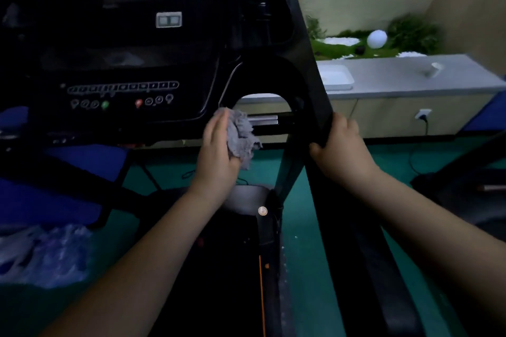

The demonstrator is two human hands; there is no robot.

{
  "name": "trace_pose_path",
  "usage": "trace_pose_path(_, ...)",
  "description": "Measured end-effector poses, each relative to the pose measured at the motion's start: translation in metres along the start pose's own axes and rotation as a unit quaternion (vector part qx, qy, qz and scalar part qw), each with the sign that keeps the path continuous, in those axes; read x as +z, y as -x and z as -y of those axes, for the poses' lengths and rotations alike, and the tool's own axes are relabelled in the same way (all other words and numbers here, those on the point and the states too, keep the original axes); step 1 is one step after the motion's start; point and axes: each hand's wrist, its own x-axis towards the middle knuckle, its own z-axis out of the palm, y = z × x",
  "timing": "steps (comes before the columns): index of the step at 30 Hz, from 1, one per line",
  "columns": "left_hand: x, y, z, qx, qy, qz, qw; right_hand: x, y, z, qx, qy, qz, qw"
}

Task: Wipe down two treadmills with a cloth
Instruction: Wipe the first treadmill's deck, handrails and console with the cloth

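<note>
The left hand (219,145) clutches the grey cloth (242,135) against the console's (123,68) lower right corner; the right hand (339,142) wraps the handrail (317,85). This treadmill (232,268) looks mid-wipe; the other, far right, likely remains.

Both arms reach forward; left hand (219,149) clutches something, right hand (341,142) wraps a grip.

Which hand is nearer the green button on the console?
Left. The left hand, holding the cloth, is just right of the green button; the right hand grips the handrail farther right.
</note>
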Motion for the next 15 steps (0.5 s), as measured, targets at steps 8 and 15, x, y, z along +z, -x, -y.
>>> trace_pose_path(8,0.005,-0.078,0.060,0.161,-0.282,0.167,0.931,-0.005,0.012,0.011,0.050,0.013,-0.023,0.998)
trace_pose_path(15,0.069,-0.102,-0.013,0.205,-0.245,0.272,0.908,-0.007,0.011,0.016,0.072,0.006,-0.028,0.997)
